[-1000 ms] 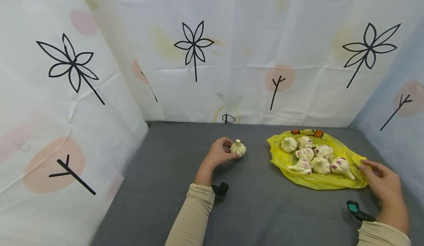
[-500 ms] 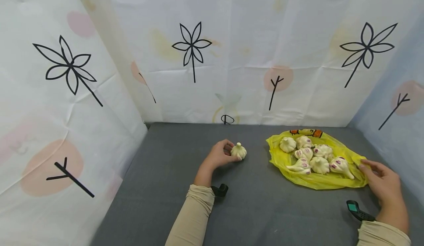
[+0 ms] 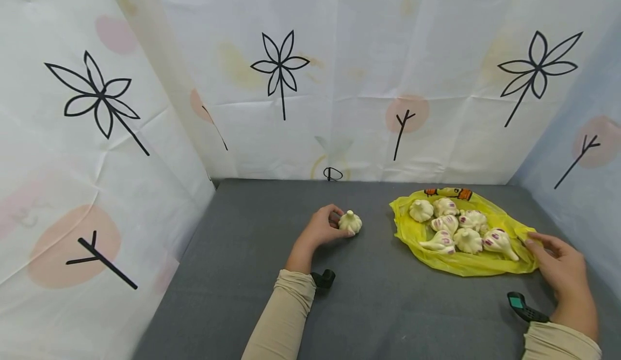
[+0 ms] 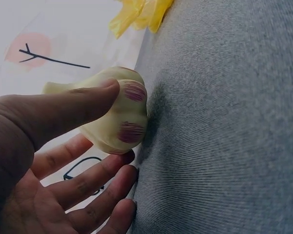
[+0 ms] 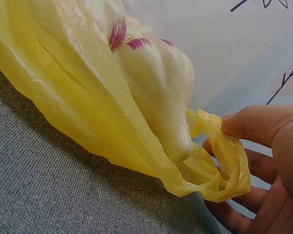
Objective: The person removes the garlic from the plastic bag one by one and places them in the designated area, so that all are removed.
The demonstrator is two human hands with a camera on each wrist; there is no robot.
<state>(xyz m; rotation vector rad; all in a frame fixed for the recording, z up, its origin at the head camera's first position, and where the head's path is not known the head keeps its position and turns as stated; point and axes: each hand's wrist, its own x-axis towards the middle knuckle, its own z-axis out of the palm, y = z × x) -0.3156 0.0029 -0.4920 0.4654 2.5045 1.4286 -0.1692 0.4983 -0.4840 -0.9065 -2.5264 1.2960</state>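
One cream, purple-streaked garlic bulb [image 3: 350,223] out, left of the yellow plastic bag [image 3: 451,264]; other bulbs [image 3: 468,241] inside.
Our left hand [image 3: 320,227] pinches the lone bulb, our right hand [image 3: 565,267] the bag's edge.

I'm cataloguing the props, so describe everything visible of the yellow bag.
The yellow bag looks like thin, glossy, crinkled plastic, with an orange-and-black print on its far edge. It lies spread open toward the right of the grey surface, holding several garlic bulbs. The right hand pinches its gathered right edge between thumb and fingers.
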